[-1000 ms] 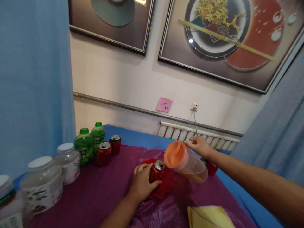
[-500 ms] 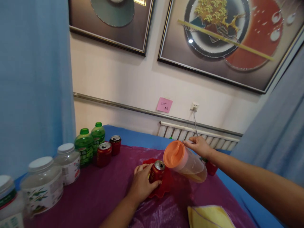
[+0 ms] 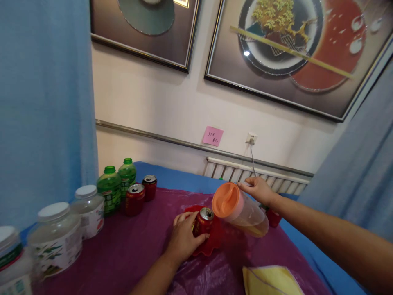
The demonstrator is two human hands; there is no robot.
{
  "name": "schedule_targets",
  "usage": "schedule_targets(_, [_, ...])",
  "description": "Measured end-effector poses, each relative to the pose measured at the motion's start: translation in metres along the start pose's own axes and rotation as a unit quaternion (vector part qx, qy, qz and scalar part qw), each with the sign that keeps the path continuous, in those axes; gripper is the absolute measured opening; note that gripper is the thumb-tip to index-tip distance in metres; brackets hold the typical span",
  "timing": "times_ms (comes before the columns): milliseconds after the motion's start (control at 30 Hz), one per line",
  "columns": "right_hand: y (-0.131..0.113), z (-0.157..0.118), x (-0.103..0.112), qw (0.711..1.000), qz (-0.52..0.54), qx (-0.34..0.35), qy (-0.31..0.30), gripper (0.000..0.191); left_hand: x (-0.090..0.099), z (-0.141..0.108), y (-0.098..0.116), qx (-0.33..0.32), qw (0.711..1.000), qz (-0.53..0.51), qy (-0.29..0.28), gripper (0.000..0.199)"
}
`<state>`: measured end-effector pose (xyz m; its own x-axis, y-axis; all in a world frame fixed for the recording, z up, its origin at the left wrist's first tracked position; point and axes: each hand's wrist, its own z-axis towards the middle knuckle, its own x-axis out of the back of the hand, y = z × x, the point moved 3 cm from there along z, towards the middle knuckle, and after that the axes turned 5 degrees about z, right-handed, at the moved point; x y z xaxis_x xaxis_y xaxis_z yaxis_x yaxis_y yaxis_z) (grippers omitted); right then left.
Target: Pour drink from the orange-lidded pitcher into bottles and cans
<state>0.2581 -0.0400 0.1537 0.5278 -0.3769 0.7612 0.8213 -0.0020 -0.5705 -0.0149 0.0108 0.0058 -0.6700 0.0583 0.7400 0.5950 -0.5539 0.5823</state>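
My left hand [image 3: 183, 239] wraps around an opened red drink can [image 3: 203, 221] that stands on a red scalloped tray [image 3: 215, 241]. A clear plastic pitcher [image 3: 242, 211] with an orange lid is held by my right hand [image 3: 258, 189] and tipped over, its lid end close above the can's top. A little amber liquid lies along the pitcher's lower side. Whether any liquid is leaving the spout I cannot tell.
Two more red cans [image 3: 134, 199] and two green bottles [image 3: 110, 195] stand at the left, with white-lidded glass jars [image 3: 55, 237] nearer me. A yellow cloth [image 3: 270, 280] lies at the front right. The table carries a purple plastic sheet [image 3: 129, 250] over blue.
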Motion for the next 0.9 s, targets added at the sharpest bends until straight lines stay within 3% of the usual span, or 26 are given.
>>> schedule_targets(900, [0.0046, 0.0003, -0.0024, 1.0, 0.018, -0.002, -0.006, 0.051, -0.0005, -0.0005, -0.0002, -0.004, 1.0, -0.004, 0.001, 0.07])
